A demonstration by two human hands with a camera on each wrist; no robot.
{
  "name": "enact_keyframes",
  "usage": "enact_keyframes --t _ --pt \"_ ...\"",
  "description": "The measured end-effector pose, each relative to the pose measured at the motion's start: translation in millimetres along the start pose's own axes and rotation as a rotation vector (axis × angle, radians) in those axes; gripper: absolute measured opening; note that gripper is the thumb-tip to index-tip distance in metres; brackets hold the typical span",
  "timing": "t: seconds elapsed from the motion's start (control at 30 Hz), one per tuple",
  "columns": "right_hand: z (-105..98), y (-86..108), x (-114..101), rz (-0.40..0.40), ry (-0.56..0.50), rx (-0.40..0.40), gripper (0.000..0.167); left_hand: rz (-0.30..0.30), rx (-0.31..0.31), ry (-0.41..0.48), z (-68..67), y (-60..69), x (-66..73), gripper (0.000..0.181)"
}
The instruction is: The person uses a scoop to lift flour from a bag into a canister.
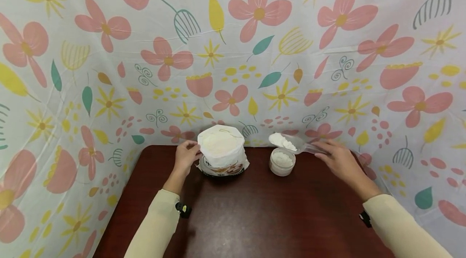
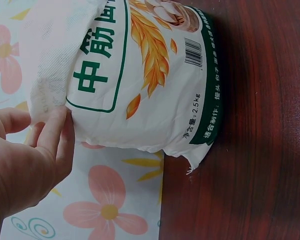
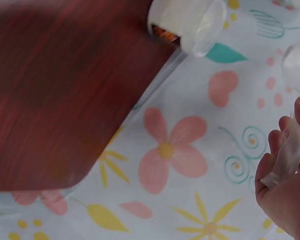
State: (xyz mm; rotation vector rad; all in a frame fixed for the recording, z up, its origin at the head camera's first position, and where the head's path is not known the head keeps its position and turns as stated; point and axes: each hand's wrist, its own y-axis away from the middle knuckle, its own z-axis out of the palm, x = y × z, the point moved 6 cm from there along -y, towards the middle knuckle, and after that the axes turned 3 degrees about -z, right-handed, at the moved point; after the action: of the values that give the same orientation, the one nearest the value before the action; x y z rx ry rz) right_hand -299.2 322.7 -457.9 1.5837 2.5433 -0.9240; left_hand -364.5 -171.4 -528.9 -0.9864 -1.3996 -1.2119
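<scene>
A white flour bag (image 1: 223,157), its top folded open, stands upright at the table's back edge. My left hand (image 1: 186,156) pinches the bag's rolled rim at its left side; the left wrist view shows thumb and fingers (image 2: 54,131) on that rim. In my right hand (image 1: 336,159) is the handle of a clear plastic scoop (image 1: 296,142), heaped with white flour (image 1: 279,140). The scoop is above a small round tub (image 1: 282,165) with flour inside. In the right wrist view, the fingers curl round the scoop's handle (image 3: 286,155).
The dark red wooden table (image 1: 247,217) carries the bag and the tub near its far edge. A flower-patterned cloth (image 1: 233,47) hangs close behind it and along both sides.
</scene>
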Motion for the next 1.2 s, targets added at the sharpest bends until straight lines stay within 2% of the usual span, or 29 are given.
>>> enact_keyframes --t 0.2,0.47,0.7,0.9,1.0,1.2 --pt "-2.8 6.0 14.8 -0.021 0.050 -0.081 0.038 -0.003 -0.002 -0.013 -0.2 -0.3 -0.6 0.024" --pt "-1.6 4.1 27.7 -0.082 0.142 -0.155 0.036 -0.013 -0.013 -0.007 -0.4 0.5 0.9 0.026" --pt "6.7 -4.0 25.8 -0.172 0.230 -0.166 0.032 -0.003 0.001 -0.008 -0.5 1.3 0.1 0.024" --pt "15.9 -13.1 26.3 -0.168 0.266 -0.268 0.032 -0.005 0.002 0.007 -0.2 -0.2 -2.2 0.023" --pt "19.2 -16.8 25.3 -0.179 0.281 -0.284 0.029 -0.002 0.003 0.005 0.3 -0.3 -1.9 0.022" --pt "25.8 -25.1 21.7 -0.231 0.306 -0.261 0.030 0.005 0.007 0.001 0.0 -0.7 -0.8 0.022"
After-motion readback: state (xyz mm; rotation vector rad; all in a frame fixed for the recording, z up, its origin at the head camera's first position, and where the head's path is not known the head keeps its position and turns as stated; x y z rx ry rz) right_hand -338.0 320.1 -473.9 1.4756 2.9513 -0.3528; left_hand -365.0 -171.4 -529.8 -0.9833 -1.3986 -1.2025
